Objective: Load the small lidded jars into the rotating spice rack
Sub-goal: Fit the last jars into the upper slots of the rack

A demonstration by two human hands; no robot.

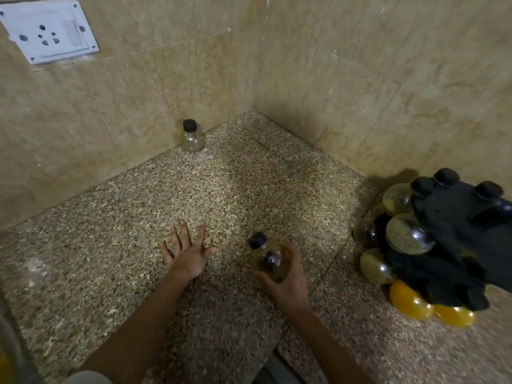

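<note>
My right hand (286,281) is curled round a clear round-bellied jar (267,261). Palm is up, fingers cupping the belly, and the black cap leans toward 11 o'clock. I reckon that leaves the cap free, ready to steer into a slot. My left hand (189,252) lies flat on the granite counter (110,245), fingers spread and straight, gripping nothing; it reads as a brace while I lean in.

The black rotating spice rack (457,231) stands at 3 o'clock from my right hand, near the right-hand wall, so the carry should be a short sweep sideways.

Loose jars come to two: the one I hold, and a second jar (192,135) upright at 12 o'clock, touching the back wall, well apart from both hands. I'd guess it goes last.

On the rack's near side I count six round jar bodies, two amber at the bottom and four paler above, plus about four black caps on top. Blur makes that count rough.

One socket plate (47,31) sits on the wall at 10 o'clock.
</note>
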